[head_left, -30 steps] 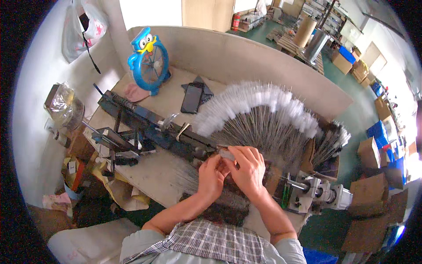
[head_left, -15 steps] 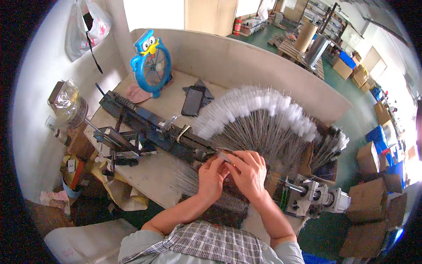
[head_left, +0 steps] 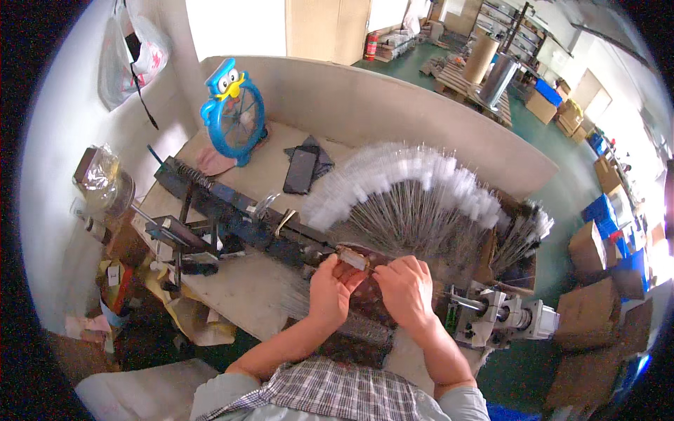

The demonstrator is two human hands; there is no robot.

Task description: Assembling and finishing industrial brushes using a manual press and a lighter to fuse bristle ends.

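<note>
Over the middle of the bench, my left hand (head_left: 330,289) has its fingers curled around the lower side of a small whitish bristle bundle (head_left: 352,258). My right hand (head_left: 406,289) is closed in a pinch at the bundle's right end; whatever lies between its fingertips is too small to make out. Just left of the bundle is the end of a long dark metal machine bar (head_left: 239,210). Beyond both hands, many white-tipped wire brushes (head_left: 414,182) fan out on the bench. Thin loose wires (head_left: 298,291) lie beside my left wrist, blurred.
A motor-like machine unit (head_left: 502,313) stands right of my right forearm. A box of more brushes (head_left: 516,256) is behind it. Farther back on the bench are a black phone (head_left: 300,170) and a blue toy-shaped fan (head_left: 235,119). A low partition (head_left: 421,102) borders the bench's far side.
My hands have moved slightly apart, the right one shifting right and down. The whitish bundle, mostly covered by my fingers before, now shows between them. The whole view has shifted a little.
</note>
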